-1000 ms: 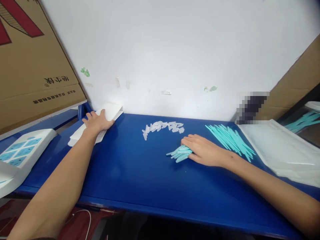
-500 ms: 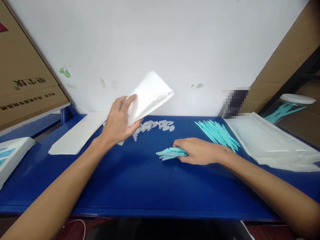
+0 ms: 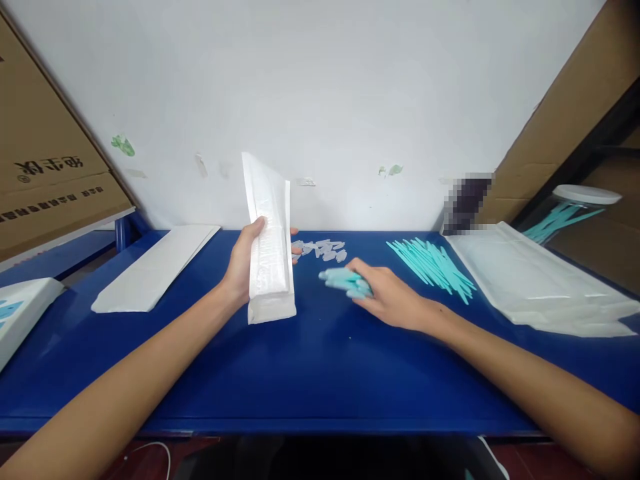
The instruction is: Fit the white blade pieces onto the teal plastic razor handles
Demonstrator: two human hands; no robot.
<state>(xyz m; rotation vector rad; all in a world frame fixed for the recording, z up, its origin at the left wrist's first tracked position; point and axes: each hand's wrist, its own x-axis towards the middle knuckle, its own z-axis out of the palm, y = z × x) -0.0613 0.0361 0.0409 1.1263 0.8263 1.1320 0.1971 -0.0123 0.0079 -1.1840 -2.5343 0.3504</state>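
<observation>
My left hand (image 3: 243, 261) grips a long white paper pouch (image 3: 269, 240), held upright with its lower end near the blue table (image 3: 280, 360). My right hand (image 3: 389, 297) is closed on a bundle of teal plastic sticks (image 3: 345, 281), lifted a little and pointing toward the pouch. Behind the hands lies a small heap of clear plastic caps (image 3: 321, 249). A loose pile of teal sticks (image 3: 433, 265) lies further right.
A stack of white pouches (image 3: 153, 268) lies at the left, and a larger stack of clear-and-white bags (image 3: 535, 280) at the right. A cardboard box (image 3: 40, 153) leans at far left; a lidded jar with teal sticks (image 3: 570, 212) stands at far right. A white carton (image 3: 20, 313) sits at the left edge.
My left hand took one pouch from the left stack, carried it to the middle and turned it upright. My right hand gathered the teal bundle and raised it toward the pouch.
</observation>
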